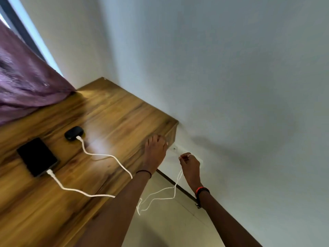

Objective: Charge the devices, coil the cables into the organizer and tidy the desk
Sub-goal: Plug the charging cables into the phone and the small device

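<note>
- We note a brown wood-grain desk set against a white wall. A purple curtain drapes onto its far left corner.
- A black flat rectangular phone lies near the desk's left edge. A thick white phone cable is plugged into its near end and runs across the top toward the right edge, where the left forearm hides it.
- A black oval earbud case sits just beyond the phone, apart from it. A second white case cable is plugged into it and snakes to the same right edge.
- The left hand rests flat on the desk's right edge near the far right corner, fingers straight and spread, gripping nothing.
- The right hand is off the desk, just beside a white wall socket set low on the wall. Its fingertips pinch thin white cable strands.
- The strands hang in loose loops between the forearms, below the desk's edge. We cannot tell which strand belongs to which cable.
</note>
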